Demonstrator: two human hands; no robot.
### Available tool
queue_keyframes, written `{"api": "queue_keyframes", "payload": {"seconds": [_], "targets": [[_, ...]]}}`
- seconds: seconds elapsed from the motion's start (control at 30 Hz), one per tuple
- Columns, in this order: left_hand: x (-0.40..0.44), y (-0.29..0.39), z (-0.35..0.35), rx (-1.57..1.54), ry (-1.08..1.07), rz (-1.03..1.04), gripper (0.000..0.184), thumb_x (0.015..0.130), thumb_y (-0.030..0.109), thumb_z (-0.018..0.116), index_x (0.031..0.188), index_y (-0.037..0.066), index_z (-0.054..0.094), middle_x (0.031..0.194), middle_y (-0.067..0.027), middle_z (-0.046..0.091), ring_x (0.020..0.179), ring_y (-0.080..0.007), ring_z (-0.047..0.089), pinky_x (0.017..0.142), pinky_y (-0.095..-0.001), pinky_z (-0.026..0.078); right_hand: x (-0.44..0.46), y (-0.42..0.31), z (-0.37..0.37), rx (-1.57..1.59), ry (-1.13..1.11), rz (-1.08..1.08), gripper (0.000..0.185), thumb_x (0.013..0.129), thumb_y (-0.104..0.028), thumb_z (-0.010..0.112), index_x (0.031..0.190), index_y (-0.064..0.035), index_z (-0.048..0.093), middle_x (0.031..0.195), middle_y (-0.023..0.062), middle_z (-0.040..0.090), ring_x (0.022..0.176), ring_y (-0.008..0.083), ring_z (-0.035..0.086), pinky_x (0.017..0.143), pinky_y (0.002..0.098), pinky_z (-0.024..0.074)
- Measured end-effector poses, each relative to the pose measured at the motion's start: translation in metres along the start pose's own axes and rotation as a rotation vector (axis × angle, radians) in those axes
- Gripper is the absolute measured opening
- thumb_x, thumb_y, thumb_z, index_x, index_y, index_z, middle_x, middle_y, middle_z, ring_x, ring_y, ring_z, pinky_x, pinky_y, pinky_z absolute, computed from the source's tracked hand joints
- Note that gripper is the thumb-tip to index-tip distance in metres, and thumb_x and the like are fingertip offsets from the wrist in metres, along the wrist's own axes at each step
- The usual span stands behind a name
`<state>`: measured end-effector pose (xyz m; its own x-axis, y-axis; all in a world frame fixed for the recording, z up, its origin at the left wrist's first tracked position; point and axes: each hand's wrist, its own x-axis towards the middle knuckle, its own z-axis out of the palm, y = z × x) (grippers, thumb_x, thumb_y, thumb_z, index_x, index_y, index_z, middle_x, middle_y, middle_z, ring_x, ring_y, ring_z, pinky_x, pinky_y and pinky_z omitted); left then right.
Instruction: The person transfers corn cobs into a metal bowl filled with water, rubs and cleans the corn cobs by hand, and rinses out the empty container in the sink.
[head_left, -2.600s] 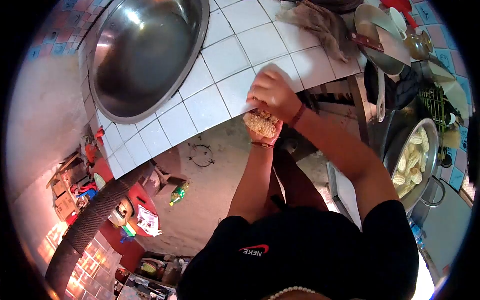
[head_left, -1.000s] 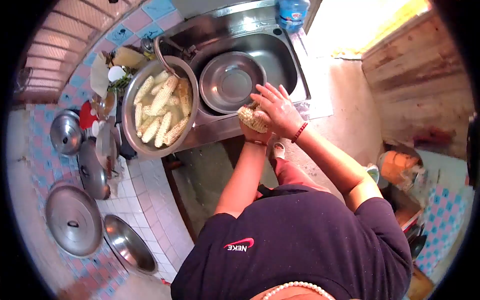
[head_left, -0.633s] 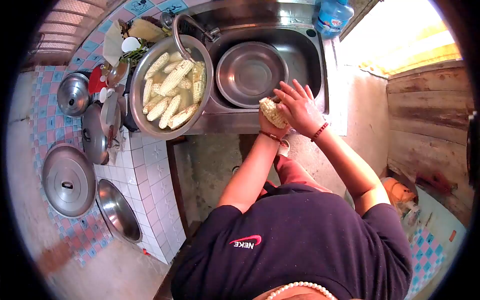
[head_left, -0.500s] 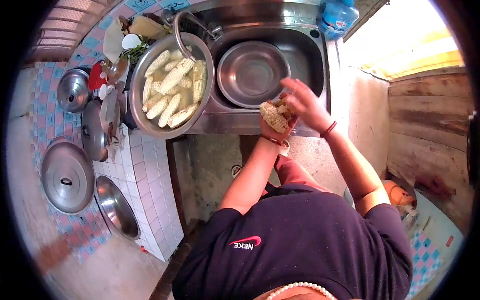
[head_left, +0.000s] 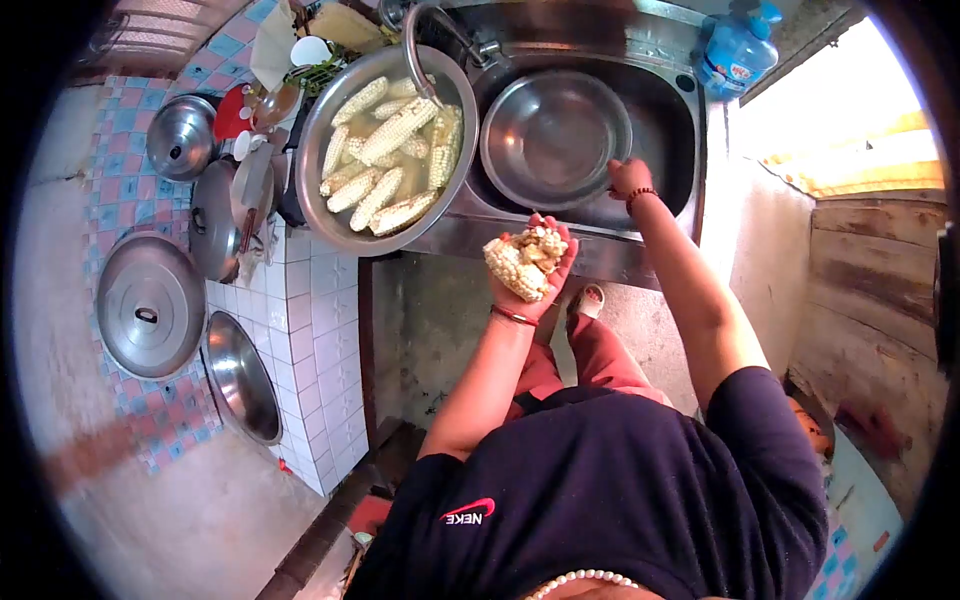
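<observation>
My left hand (head_left: pixel 565 258), palm up, cups broken pieces of corn (head_left: pixel 518 268) with pale kernels and some brownish bits, just in front of the sink's front edge. My right hand (head_left: pixel 630 178) is closed at the right rim of a round steel basin (head_left: pixel 488 140) that sits in the sink; its fingertips are partly hidden. Left of this basin, a larger steel basin (head_left: pixel 312 190) holds several whole corn cobs (head_left: pixel 400 132) in cloudy water. The curved faucet (head_left: pixel 410 55) reaches over its right side.
A blue bottle (head_left: pixel 738 55) stands at the sink's back right corner. On the left are a large pot lid (head_left: pixel 150 305), a leaning steel bowl (head_left: pixel 243 375), a smaller lidded pot (head_left: pixel 180 140) and a cleaver (head_left: pixel 252 190). A wooden wall (head_left: pixel 860 250) bounds the right.
My right hand has left the corn and moved to the basin's right rim. My left hand, still holding the corn pieces, has come back toward my body. The whole view has shifted.
</observation>
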<state>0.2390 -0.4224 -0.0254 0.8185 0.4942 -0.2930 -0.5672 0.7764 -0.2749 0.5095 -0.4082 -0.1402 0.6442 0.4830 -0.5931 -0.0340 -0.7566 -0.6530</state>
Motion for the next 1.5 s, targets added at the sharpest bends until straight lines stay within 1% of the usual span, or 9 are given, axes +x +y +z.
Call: {"api": "queue_keyframes", "payload": {"seconds": [0.2,0.6,0.83,0.93,0.97,1.0,1.13,1.3,1.5], "targets": [[-0.014,0.022,0.011,0.013,-0.047,-0.035,0.046,0.092,0.038,0.051,0.123,0.005,0.062,0.128,-0.0123,0.062,0.126,-0.0318,0.052,0.112,-0.0509,0.036,-0.113,-0.024,-0.095,-0.389,0.710,-0.900,0.049,0.092,-0.022,0.056,0.140,-0.0207,0.047,0.098,0.0205,0.068,0.083,0.0388,0.067,0.076,0.0479,0.0537],[-0.011,0.053,0.038,0.068,-0.079,-0.347,0.042,0.091,0.032,0.052,0.121,0.004,0.062,0.126,-0.0132,0.062,0.125,-0.0331,0.053,0.112,-0.0516,0.037,-0.274,0.116,-0.150,0.929,0.557,0.285,0.016,0.094,-0.023,0.061,0.091,-0.0084,0.058,0.072,0.0012,0.055,0.055,0.0136,0.053,0.045,0.0272,0.0504],[-0.012,0.073,0.033,0.094,0.009,-0.441,0.045,0.092,0.035,0.051,0.123,0.003,0.059,0.129,-0.0141,0.060,0.127,-0.0338,0.051,0.113,-0.0519,0.034,-0.298,0.180,-0.108,1.025,0.503,0.312,0.025,0.094,-0.032,0.063,0.102,-0.0089,0.060,0.083,0.0011,0.061,0.069,0.0175,0.058,0.062,0.0327,0.0513],[-0.016,0.077,0.030,0.067,0.089,-0.451,0.045,0.091,0.035,0.053,0.124,0.005,0.059,0.128,-0.0130,0.060,0.127,-0.0337,0.050,0.112,-0.0537,0.037,-0.303,0.178,-0.113,0.334,0.760,0.182,0.033,0.093,-0.031,0.065,0.111,-0.0039,0.060,0.092,0.0050,0.061,0.079,0.0199,0.059,0.069,0.0328,0.0505],[-0.017,0.079,0.028,0.057,0.069,-0.471,0.045,0.091,0.034,0.054,0.124,0.005,0.059,0.129,-0.0133,0.060,0.128,-0.0335,0.050,0.112,-0.0538,0.036,-0.302,0.175,-0.112,-0.268,1.170,-0.003,0.040,0.091,-0.026,0.068,0.121,-0.0012,0.057,0.104,0.0094,0.059,0.089,0.0204,0.058,0.079,0.0323,0.0494],[-0.016,0.081,0.027,0.060,0.066,-0.469,0.044,0.091,0.034,0.054,0.124,0.005,0.059,0.129,-0.0135,0.060,0.127,-0.0336,0.050,0.112,-0.0538,0.035,-0.314,0.104,-0.107,-0.110,1.265,-0.281,0.044,0.091,-0.020,0.068,0.128,-0.0022,0.055,0.111,0.0128,0.055,0.098,0.0212,0.057,0.087,0.0331,0.0479],[-0.017,0.087,0.024,0.053,0.081,-0.444,0.045,0.093,0.036,0.052,0.123,0.004,0.060,0.129,-0.0147,0.060,0.127,-0.0351,0.050,0.113,-0.0545,0.033,-0.259,-0.069,-0.089,-0.372,0.615,-0.812,0.023,0.086,-0.001,0.061,0.109,-0.0024,0.065,0.106,0.0140,0.066,0.104,0.0259,0.063,0.093,0.0343,0.0478],[-0.012,0.080,0.016,0.009,0.083,-0.386,0.048,0.093,0.040,0.050,0.124,0.004,0.060,0.130,-0.0161,0.059,0.126,-0.0369,0.050,0.113,-0.0549,0.033,-0.052,-0.106,0.032,-0.830,-0.518,-0.811,0.025,0.087,-0.016,0.060,0.110,-0.0076,0.065,0.110,0.0165,0.065,0.105,0.0366,0.061,0.090,0.0463,0.0486],[0.006,0.072,-0.005,0.031,0.058,-0.303,0.051,0.093,0.042,0.049,0.125,0.004,0.060,0.131,-0.0160,0.057,0.123,-0.0387,0.052,0.113,-0.0551,0.032,0.052,-0.078,0.164,-0.959,-0.240,-1.244,0.034,0.080,-0.025,0.066,0.111,-0.0110,0.065,0.124,0.0118,0.061,0.112,0.0319,0.060,0.092,0.0433,0.0496]]}}
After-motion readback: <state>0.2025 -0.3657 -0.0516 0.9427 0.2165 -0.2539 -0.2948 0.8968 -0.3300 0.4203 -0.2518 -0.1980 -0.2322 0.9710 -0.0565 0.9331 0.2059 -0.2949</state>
